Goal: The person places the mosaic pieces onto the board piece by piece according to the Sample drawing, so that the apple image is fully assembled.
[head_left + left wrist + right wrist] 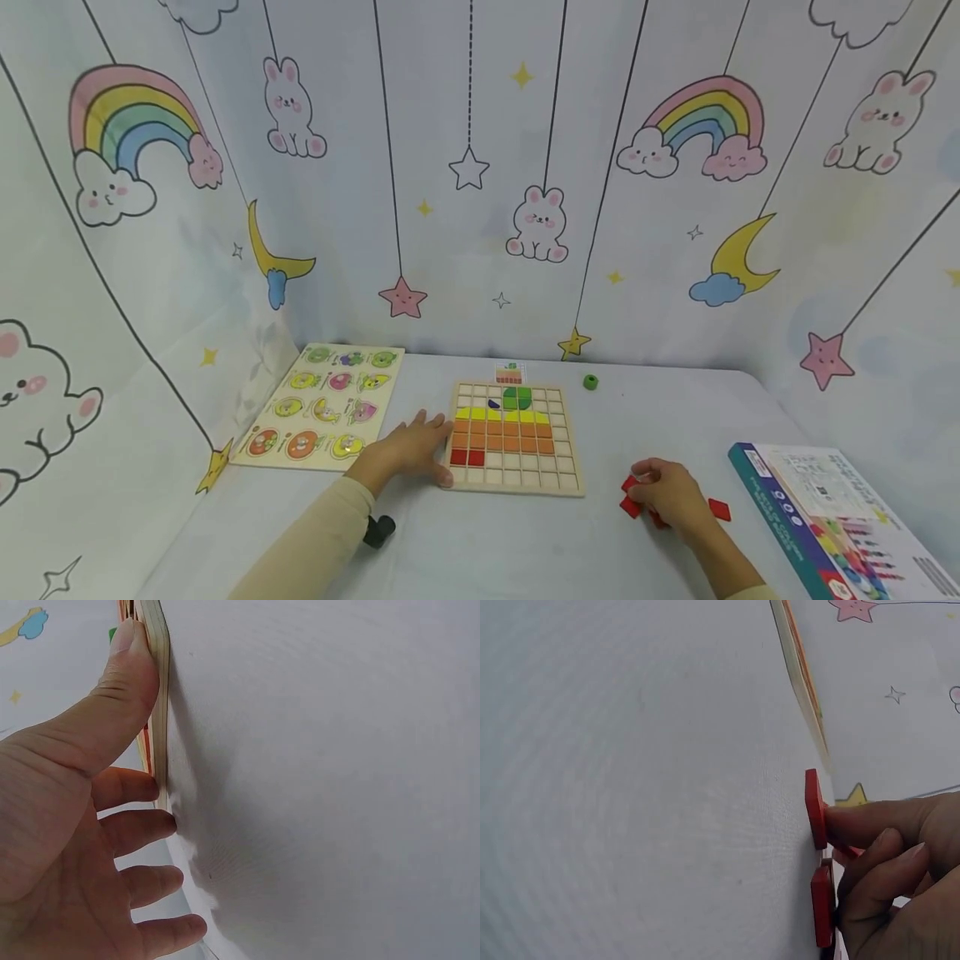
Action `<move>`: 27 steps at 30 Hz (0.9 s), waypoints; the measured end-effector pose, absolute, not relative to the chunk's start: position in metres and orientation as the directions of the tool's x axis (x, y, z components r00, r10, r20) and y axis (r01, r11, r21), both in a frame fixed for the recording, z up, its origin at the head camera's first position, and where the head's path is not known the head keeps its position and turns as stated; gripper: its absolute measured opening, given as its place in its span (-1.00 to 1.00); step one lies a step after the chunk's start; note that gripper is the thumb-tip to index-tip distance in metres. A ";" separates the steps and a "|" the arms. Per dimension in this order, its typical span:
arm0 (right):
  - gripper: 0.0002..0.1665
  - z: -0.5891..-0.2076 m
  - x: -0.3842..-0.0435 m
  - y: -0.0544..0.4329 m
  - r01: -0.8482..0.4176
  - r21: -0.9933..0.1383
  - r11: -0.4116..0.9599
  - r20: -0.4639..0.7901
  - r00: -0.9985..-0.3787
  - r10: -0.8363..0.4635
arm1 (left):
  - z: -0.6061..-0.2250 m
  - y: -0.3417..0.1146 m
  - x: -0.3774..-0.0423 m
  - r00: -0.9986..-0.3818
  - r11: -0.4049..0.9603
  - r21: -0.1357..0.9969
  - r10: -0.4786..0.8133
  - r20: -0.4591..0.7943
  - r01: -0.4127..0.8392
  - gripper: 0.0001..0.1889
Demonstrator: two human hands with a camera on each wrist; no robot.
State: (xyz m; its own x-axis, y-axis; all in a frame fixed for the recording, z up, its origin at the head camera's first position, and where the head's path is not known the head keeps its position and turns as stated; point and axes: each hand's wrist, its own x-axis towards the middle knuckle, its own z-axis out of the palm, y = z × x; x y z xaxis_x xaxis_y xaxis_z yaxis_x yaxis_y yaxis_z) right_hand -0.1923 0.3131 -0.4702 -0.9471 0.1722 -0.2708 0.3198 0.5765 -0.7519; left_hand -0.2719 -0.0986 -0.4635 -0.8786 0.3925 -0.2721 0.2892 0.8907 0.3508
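Observation:
A square wooden grid board (512, 477) holds rows of yellow, orange and red tiles, with green and dark blue pieces near its top. My left hand (408, 450) rests at the board's left edge, fingers spread. In the left wrist view the thumb (127, 682) lies against the wooden rim. To the right of the board, my right hand (670, 493) is over a few loose red square tiles (630, 507). Its curled fingers pinch one red tile (815, 810) in the right wrist view, while another red tile (822, 906) lies close by the lower fingers.
A fruit picture board (315, 408) lies at the left. Dark round pieces (380, 531) sit beside the left forearm. Behind the grid board are a small picture card (511, 374) and a green ring-shaped piece (591, 382). A box (840, 517) stands at the right; one red tile (719, 509) lies near it.

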 end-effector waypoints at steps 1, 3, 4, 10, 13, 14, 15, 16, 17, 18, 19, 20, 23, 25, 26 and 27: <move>-0.55 -0.470 -0.192 0.313 0.323 -0.747 0.581 -0.275 -0.946 0.173 | -0.463 -0.098 -0.271 -0.878 0.890 0.352 0.392 -0.274 0.288 0.04; -0.59 -0.470 -0.191 0.313 0.331 -0.742 0.583 -0.284 -0.943 0.174 | -0.462 -0.098 -0.270 -0.877 0.889 0.359 0.392 -0.276 0.285 0.03; -0.60 -0.470 -0.191 0.313 0.337 -0.742 0.579 -0.288 -0.941 0.179 | -0.461 -0.098 -0.270 -0.877 0.889 0.360 0.392 -0.276 0.284 0.03; -0.49 -0.466 -0.191 0.317 0.334 -0.846 0.416 -0.268 -0.940 0.211 | -0.461 -0.099 -0.270 -0.879 0.892 0.349 0.391 -0.274 0.289 0.03; -0.40 -0.461 -0.192 0.317 0.319 -0.913 0.256 -0.275 -0.942 0.193 | -0.463 -0.100 -0.271 -0.880 0.895 0.336 0.389 -0.273 0.291 0.04; -0.39 -0.459 -0.193 0.316 0.319 -0.925 0.209 -0.284 -0.942 0.181 | -0.463 -0.100 -0.271 -0.881 0.895 0.338 0.389 -0.271 0.291 0.03; -0.37 -0.457 -0.194 0.315 0.318 -0.934 0.164 -0.291 -0.942 0.170 | -0.463 -0.101 -0.271 -0.881 0.895 0.338 0.388 -0.270 0.291 0.03; -0.36 -0.455 -0.195 0.314 0.316 -0.940 0.128 -0.296 -0.943 0.155 | -0.463 -0.101 -0.271 -0.882 0.895 0.337 0.388 -0.269 0.291 0.03; -0.37 -0.454 -0.196 0.312 0.315 -0.944 0.095 -0.300 -0.943 0.145 | -0.464 -0.100 -0.271 -0.882 0.896 0.338 0.386 -0.270 0.289 0.04; -0.37 -0.453 -0.197 0.310 0.312 -0.948 0.070 -0.301 -0.944 0.134 | -0.463 -0.100 -0.270 -0.882 0.896 0.338 0.386 -0.271 0.289 0.03; -0.37 -0.452 -0.197 0.308 0.309 -0.949 0.055 -0.301 -0.945 0.130 | -0.463 -0.100 -0.270 -0.881 0.895 0.338 0.388 -0.271 0.290 0.03; -0.37 -0.451 -0.197 0.306 0.304 -0.952 0.037 -0.298 -0.947 0.121 | -0.462 -0.099 -0.270 -0.881 0.895 0.336 0.389 -0.270 0.292 0.03; -0.36 -0.448 -0.197 0.300 0.279 -0.960 -0.020 -0.280 -0.954 0.106 | -0.460 -0.098 -0.269 -0.879 0.899 0.319 0.392 -0.273 0.301 0.03; -0.33 -0.446 -0.198 0.296 0.261 -0.964 -0.045 -0.264 -0.960 0.092 | -0.458 -0.097 -0.269 -0.877 0.901 0.306 0.394 -0.274 0.309 0.03; -0.31 -0.445 -0.198 0.293 0.253 -0.966 -0.057 -0.257 -0.963 0.083 | -0.458 -0.097 -0.268 -0.877 0.902 0.297 0.394 -0.275 0.313 0.03; -0.31 -0.444 -0.199 0.291 0.247 -0.967 -0.064 -0.252 -0.965 0.080 | -0.457 -0.097 -0.268 -0.877 0.904 0.290 0.394 -0.275 0.316 0.03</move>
